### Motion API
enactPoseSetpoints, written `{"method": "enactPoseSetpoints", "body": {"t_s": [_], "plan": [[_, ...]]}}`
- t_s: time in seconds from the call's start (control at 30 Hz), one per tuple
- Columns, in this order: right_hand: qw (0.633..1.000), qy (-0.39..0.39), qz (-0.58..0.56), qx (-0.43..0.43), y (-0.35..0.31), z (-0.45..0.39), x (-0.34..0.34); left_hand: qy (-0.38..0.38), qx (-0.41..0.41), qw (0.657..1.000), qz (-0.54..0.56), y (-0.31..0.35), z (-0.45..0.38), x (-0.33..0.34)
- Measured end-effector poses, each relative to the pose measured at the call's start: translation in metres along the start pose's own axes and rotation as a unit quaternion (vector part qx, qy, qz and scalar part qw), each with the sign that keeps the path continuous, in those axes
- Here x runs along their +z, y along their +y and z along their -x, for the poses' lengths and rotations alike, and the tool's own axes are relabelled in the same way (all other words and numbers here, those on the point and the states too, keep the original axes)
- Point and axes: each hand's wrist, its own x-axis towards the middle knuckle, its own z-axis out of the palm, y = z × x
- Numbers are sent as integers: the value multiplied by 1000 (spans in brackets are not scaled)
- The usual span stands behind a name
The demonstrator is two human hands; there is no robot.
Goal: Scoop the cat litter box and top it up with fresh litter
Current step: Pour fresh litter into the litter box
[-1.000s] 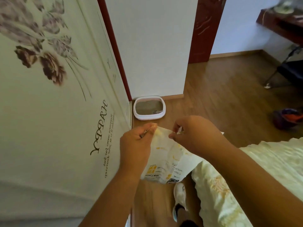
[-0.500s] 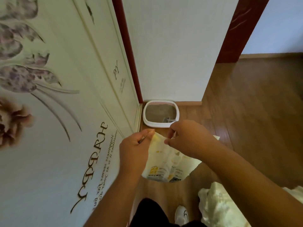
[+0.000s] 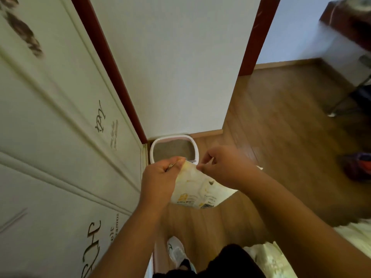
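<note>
Since the frame half a second before, the view had swung a little to the right, so more of the wooden floor [image 3: 281, 137] and the blurred furniture at the upper right of the frame showed again, while both hands kept the same hold on the litter bag [image 3: 198, 189]. The left hand [image 3: 160, 175] pinched the bag's top edge at the left, thumb and forefinger curled over it, with something small and thin caught between those fingers that was too blurred to name. The right hand [image 3: 224, 167] gripped the top edge at the right, its fingers curled in. The bag, pale yellow and white with printed labels near its bottom, hung between the two hands in the middle of the frame, clear of the floor. The litter box [image 3: 155, 146], white-rimmed with grey litter [image 3: 172, 150] inside, sat on the floor just above the hands in the frame, in the corner where the white wall [image 3: 170, 67] met the cream panel [image 3: 50, 137] with dark lettering at the left. The hands and the bag's top edge hid the near rim of the box. A white shoe [image 3: 176, 251] showed at the lower centre, and pale patterned bedding [image 3: 271, 261] lay at the lower right.
</note>
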Motion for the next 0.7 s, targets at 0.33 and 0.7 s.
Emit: {"method": "enactPoseSetpoints", "body": {"t_s": [0.33,0.7], "plan": [[999,-3,-25,41,28,-85,-3,-31,-12,998,-55,-6,-80,28],[992,-118,17,48,101,-169,43,6,-52,990,-132,-74,-124,83]]}}
